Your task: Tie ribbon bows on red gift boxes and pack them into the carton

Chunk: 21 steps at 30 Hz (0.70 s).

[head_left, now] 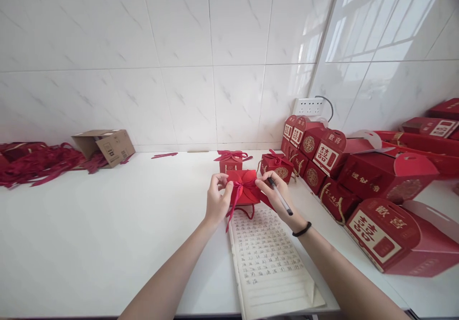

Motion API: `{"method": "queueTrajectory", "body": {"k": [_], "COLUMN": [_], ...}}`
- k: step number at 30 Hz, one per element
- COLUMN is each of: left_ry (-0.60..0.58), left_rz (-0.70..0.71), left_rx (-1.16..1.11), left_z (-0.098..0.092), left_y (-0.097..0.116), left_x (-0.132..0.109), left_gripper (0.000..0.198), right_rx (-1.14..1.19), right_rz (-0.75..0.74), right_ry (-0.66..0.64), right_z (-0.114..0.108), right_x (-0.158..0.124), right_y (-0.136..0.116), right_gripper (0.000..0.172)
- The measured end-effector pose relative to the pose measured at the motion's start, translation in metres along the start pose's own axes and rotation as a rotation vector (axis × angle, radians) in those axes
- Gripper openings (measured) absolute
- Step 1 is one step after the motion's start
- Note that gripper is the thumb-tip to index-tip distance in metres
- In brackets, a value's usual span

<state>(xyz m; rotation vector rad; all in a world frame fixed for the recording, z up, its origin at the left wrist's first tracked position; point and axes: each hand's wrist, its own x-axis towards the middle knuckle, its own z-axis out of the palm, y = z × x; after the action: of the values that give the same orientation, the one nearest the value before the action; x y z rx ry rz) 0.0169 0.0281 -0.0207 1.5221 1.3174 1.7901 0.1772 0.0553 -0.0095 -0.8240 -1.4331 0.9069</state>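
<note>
The left hand (217,199) and right hand (278,191) pinch a ribboned red card gift box (246,189). The right also clasps a slim pen (280,197).

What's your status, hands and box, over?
Left hand grips small red box; right hand, pen tucked in fingers, pinches its ribbon bow. Box at far edge of lined sheet. Two tied boxes just behind, apart.

An open cardboard box (105,147) lies on its side at the back of the white table (107,229), beside a heap of red ribbons (36,163). A handwritten lined sheet (268,262) lies at the near edge. Two bow-tied red boxes (231,162) stand mid-table. Larger red gift boxes (387,236) crowd the right side, below a white power strip (308,106).
</note>
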Motion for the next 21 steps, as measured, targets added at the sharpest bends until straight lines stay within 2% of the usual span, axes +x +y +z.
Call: {"method": "queueTrajectory", "body": {"k": [4,10,15,21], "left_ry": [0.027,0.045,-0.039,-0.072], "left_rz": [-0.032,-0.083,-0.165,-0.099], "left_rx": [-0.078,-0.051,0.092,0.089], "left_z": [0.0009,0.0015,-0.0003,-0.0010], "left_y": [0.0018,0.0070,0.0088,0.0058], "left_x": [0.0019,-0.0016,-0.0008,0.0018], "left_gripper": [0.011,0.013,0.036,0.027], "right_rx": [0.101,0.137,0.141,0.196], "right_rz": [0.050,0.065,0.063,0.088], "right_ry": [0.010,0.012,0.026,0.006], "right_z": [-0.0012,-0.0004,-0.0002,-0.0003], "right_x": [-0.0008,-0.0011,-0.0001,-0.0007], "right_y": [-0.0012,-0.0002,0.0009,-0.0014], "right_gripper": [0.029,0.026,0.027,0.028]}}
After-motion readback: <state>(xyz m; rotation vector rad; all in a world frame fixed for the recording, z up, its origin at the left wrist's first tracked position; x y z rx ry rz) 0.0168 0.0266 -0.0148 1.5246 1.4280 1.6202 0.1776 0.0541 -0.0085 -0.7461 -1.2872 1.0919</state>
